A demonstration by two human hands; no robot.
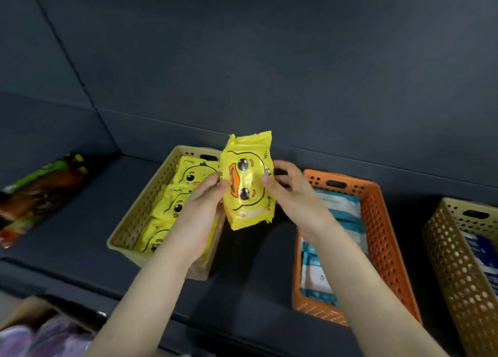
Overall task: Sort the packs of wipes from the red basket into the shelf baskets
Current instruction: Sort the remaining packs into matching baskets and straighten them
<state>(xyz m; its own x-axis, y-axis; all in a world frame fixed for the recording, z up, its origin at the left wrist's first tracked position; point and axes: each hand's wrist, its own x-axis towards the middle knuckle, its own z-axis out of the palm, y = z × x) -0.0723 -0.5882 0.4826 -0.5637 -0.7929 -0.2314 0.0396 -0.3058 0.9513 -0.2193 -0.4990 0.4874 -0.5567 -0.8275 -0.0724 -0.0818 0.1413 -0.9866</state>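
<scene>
Step in hand: one yellow duck pack of wipes (249, 184) is held up between both hands above the shelf. It is judged to be matched to its basket and not yet placed.
Next move: the pack is likely to be carried a little leftward and lowered into the beige basket (134, 216). There it would need to be turned to lie flat on the duck packs already stored (172, 203), and the grip let go only once it rests.
Beige basket: it is set left of centre on the dark shelf and is filled with a row of the same yellow duck packs.
Left hand (204, 203): the left edge of the held pack is pinched between thumb and fingers, directly over the beige basket's right side.
Held pack: it is kept upright and slightly tilted, clear of every basket, above the gap between the beige and orange baskets.
Right hand (293, 192): the pack's right edge is gripped, thumb on the front, fingers behind.
Orange basket (382, 235): white-and-teal packs (339, 203) are stacked inside, just right of the hands.
Tan basket (452, 262): blue packs (482, 249) are partly seen at the frame edge.
Red basket: not in view.
</scene>
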